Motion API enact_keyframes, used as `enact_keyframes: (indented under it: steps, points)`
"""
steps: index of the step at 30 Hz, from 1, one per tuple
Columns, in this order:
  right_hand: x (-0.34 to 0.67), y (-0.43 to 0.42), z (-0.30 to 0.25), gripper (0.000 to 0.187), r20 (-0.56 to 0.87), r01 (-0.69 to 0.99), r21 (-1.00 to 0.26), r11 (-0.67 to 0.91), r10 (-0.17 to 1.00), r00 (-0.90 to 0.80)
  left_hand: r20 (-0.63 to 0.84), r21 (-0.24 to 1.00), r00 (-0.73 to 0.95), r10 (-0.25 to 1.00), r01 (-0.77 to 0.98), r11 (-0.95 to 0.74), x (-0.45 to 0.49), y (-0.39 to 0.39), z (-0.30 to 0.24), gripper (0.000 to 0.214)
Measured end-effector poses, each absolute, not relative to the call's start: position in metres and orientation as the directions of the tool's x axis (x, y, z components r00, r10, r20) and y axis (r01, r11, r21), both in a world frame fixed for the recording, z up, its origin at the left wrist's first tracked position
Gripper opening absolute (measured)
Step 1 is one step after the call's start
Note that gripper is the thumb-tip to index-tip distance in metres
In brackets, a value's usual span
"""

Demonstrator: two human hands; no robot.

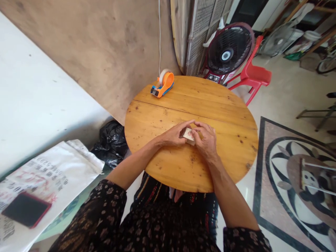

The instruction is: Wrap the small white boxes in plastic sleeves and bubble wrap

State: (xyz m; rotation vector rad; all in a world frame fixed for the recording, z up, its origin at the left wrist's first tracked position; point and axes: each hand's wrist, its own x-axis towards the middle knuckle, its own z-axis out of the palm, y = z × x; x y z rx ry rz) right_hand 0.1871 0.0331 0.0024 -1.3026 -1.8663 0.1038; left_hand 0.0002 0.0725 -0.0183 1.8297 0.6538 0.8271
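The person's left hand (170, 135) and right hand (208, 142) have their fingers closed on a small pale box (189, 134), its reddish marking too small to read, above the middle of the round wooden desk (223, 101). Black and red characters, too blurred to read surely, slant across a white sack (78, 164). An orange tape dispenser (168, 83) sits near the desk's far edge; beyond stand a fan (236, 43) and red chair (258, 74).

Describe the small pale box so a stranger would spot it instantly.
Find the round wooden table, then the left hand and right hand meeting over its middle. The small box is between them, pale with reddish marks, unlike the orange tape dispenser farther back.
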Motion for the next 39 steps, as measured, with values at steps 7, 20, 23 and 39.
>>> enact_keyframes:
  steps: [7,20,23,39]
  points:
    - [0.1927,0.0317,0.0061,0.013,0.62,0.681,-0.528,0.507,0.778,-0.098,0.227,0.933,0.636,0.738,0.075,-0.352,0.0002,0.0713,-0.0142,0.092]
    - [0.1893,0.0322,0.0026,0.017,0.586,0.724,-0.477,0.499,0.794,-0.162,0.316,0.854,0.625,0.714,0.14,-0.5,-0.0045,0.0734,-0.0158,0.085]
    - [0.1916,0.0339,0.0022,0.019,0.552,0.725,-0.521,0.451,0.825,-0.116,0.323,0.836,0.63,0.706,0.159,-0.524,-0.0048,0.0735,-0.0139,0.083]
    - [0.1919,0.0342,0.0019,0.017,0.55,0.695,-0.491,0.525,0.806,-0.219,0.364,0.808,0.636,0.68,0.148,-0.571,-0.0061,0.0719,-0.012,0.083]
